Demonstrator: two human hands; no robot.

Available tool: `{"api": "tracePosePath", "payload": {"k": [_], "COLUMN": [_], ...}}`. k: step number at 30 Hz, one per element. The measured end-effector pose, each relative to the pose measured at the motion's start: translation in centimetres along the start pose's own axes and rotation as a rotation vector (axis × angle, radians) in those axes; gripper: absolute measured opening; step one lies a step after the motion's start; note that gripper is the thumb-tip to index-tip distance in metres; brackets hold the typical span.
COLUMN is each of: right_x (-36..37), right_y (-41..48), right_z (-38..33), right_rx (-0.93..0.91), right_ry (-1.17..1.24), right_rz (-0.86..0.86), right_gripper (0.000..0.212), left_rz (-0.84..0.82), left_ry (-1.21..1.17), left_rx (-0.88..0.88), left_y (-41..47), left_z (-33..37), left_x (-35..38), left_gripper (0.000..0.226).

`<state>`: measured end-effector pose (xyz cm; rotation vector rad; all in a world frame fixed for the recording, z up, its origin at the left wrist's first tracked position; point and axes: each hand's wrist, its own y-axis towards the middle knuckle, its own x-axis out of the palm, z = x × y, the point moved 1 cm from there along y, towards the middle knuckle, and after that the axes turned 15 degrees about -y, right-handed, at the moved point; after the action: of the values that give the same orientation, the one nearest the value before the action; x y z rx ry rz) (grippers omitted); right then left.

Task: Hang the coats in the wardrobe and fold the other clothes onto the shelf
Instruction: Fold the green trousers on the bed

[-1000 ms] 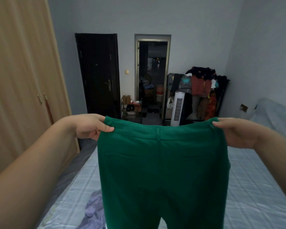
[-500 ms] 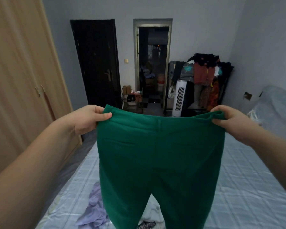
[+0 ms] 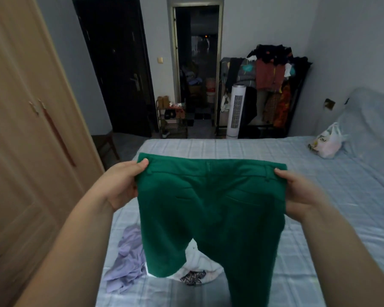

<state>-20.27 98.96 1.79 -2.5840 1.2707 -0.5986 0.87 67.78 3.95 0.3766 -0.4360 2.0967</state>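
Note:
Green trousers (image 3: pixel 208 209) hang spread out in front of me over the bed (image 3: pixel 319 185). My left hand (image 3: pixel 122 182) grips the left end of the waistband and my right hand (image 3: pixel 299 193) grips the right end. The back pockets face me and the legs drop toward the sheet. Under the legs lie a crumpled lilac garment (image 3: pixel 126 260) and a white patterned garment (image 3: pixel 197 273). The wooden wardrobe (image 3: pixel 20 140) stands shut on the left.
A plastic bag (image 3: pixel 326 142) lies on the bed near the covered headboard at right. Beyond the bed's far edge stand a white tower fan (image 3: pixel 235 111), a loaded clothes rack (image 3: pixel 273 85), a shoe rack (image 3: pixel 172 116), a dark door and an open doorway.
My view has tilted down and the trousers have come lower, toward the bed. Both hands keep their grip on the waistband. The clothes under the legs now show.

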Motion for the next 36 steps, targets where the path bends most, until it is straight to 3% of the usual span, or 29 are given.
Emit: {"api": "tracePosePath", "payload": {"k": [4,7,10,15,21,29,33,36], "right_x": [3.5,6.8,9.8,11.3,9.8,8.0,8.8,9.5], "right_y": [-0.7,-2.7,-4.7,-5.4,-4.8,-4.6,-4.7,-5.0], "right_z": [1.9,3.8,5.4,7.5,8.3,7.6,7.7,8.0], "right_rx": [-0.186,-0.376,-0.449,-0.450,-0.481,-0.476,-0.466,-0.480], "right_ry": [0.045,-0.189,-0.367,-0.392,-0.462,-0.473,-0.553,-0.663], "right_rz": [0.104,0.195,0.159,0.050,0.087,0.133,0.137,0.206], "right_gripper": [0.033,0.024,0.025,0.038,0.033,0.028,0.029,0.020], "left_rz": [-0.014,-0.050,-0.058,-0.023,-0.188,-0.184,-0.302,-0.404], "left_ry": [0.019,0.083,0.142,0.368,0.288,0.114,0.097,0.131], "left_rx": [0.070,0.140,0.193,0.361,0.186,0.165,0.086,0.042], "left_y": [-1.0,-1.9,-2.9,-4.2,-5.0,-5.9,-6.6,-6.7], "left_z": [-4.0,-7.0,-8.9,-10.8,-13.4,-13.7,-13.2,-12.2], "left_x": [4.1,7.7,10.3,11.3,11.5,10.7,9.3,7.1], "left_gripper": [0.028,0.024,0.024,0.031,0.050,0.057,0.072,0.069]}}
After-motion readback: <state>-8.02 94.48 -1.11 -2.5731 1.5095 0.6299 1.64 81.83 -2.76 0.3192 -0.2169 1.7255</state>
